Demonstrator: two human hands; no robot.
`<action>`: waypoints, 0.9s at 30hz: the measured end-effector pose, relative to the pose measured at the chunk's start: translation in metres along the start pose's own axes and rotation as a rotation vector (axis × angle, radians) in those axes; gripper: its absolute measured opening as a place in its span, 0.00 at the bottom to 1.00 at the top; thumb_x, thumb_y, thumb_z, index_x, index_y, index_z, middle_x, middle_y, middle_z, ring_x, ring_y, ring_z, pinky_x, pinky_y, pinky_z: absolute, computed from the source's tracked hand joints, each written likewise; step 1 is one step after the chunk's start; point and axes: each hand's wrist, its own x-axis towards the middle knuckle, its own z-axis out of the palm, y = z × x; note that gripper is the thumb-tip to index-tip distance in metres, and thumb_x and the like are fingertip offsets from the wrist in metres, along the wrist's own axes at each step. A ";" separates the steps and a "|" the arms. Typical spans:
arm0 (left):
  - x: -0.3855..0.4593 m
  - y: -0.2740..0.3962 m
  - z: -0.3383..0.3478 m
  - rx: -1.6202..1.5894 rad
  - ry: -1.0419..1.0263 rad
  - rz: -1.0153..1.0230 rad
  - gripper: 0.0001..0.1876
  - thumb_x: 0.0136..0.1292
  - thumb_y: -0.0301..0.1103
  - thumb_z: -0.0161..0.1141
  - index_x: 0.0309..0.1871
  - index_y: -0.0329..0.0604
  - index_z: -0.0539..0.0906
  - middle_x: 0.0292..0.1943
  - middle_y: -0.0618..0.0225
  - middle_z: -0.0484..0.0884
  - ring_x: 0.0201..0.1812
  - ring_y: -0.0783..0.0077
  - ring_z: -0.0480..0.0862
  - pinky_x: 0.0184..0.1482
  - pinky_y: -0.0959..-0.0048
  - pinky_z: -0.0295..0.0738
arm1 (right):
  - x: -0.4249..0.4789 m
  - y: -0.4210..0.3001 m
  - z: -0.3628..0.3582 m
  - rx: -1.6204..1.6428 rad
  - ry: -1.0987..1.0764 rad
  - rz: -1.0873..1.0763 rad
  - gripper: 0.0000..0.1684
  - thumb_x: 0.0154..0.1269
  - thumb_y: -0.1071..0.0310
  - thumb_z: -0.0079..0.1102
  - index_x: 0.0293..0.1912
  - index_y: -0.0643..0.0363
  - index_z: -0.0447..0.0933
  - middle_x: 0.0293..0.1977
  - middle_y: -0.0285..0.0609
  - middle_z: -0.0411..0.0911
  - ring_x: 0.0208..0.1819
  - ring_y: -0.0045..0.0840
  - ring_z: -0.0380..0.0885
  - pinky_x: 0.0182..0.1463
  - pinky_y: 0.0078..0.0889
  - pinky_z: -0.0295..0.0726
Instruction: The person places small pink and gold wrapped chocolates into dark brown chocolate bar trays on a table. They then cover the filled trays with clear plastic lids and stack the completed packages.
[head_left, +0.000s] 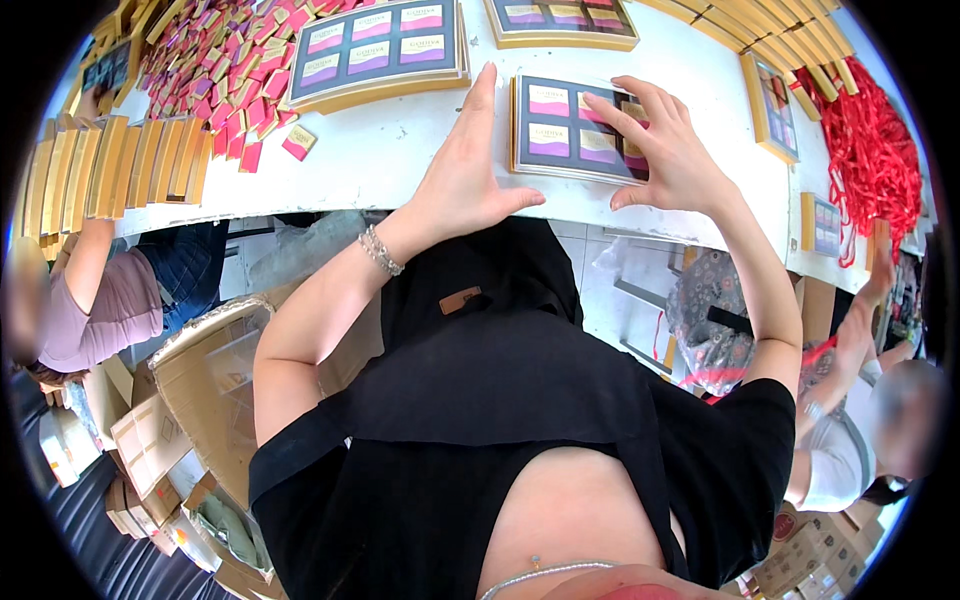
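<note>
In front of me on the white table lies a gold box (550, 166) with a clear lid and several Godiva pieces in a dark insert. My right hand (664, 150) is over its right side, fingers spread on or just above the lid; contact is hard to tell. My left hand (469, 165) is held just left of the box, apart from it, thumb and fingers spread, with nothing in it. Beyond my left hand, a larger-looking stack of similar filled boxes (379, 56) stands at the upper left, and another filled box (562, 22) lies at the top.
Loose wrapped chocolates (247, 71) are heaped at the upper left, beside a row of gold boxes (112, 165). Red ribbons (874, 142) pile up at the right. People work at both sides. A cardboard box (217, 375) stands below the table (330, 172).
</note>
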 end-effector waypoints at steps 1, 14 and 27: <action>0.005 -0.003 0.001 -0.002 -0.001 0.004 0.67 0.43 0.37 0.79 0.76 0.33 0.35 0.74 0.37 0.47 0.75 0.44 0.53 0.72 0.55 0.58 | 0.001 0.001 0.002 0.001 -0.010 0.005 0.64 0.34 0.26 0.71 0.72 0.31 0.58 0.68 0.52 0.55 0.69 0.49 0.56 0.69 0.61 0.55; 0.013 -0.010 0.012 0.119 0.002 -0.050 0.61 0.46 0.31 0.76 0.72 0.22 0.39 0.65 0.35 0.65 0.66 0.43 0.69 0.65 0.63 0.69 | 0.013 0.007 0.003 0.026 -0.074 0.070 0.63 0.32 0.51 0.81 0.71 0.36 0.61 0.67 0.55 0.55 0.67 0.50 0.58 0.67 0.49 0.65; 0.060 0.025 -0.004 -1.200 0.239 -0.604 0.43 0.71 0.40 0.57 0.75 0.30 0.40 0.75 0.44 0.49 0.74 0.49 0.57 0.70 0.52 0.61 | 0.146 0.127 -0.025 -0.025 0.014 -0.116 0.47 0.51 0.51 0.69 0.71 0.45 0.63 0.59 0.54 0.66 0.59 0.45 0.66 0.62 0.41 0.67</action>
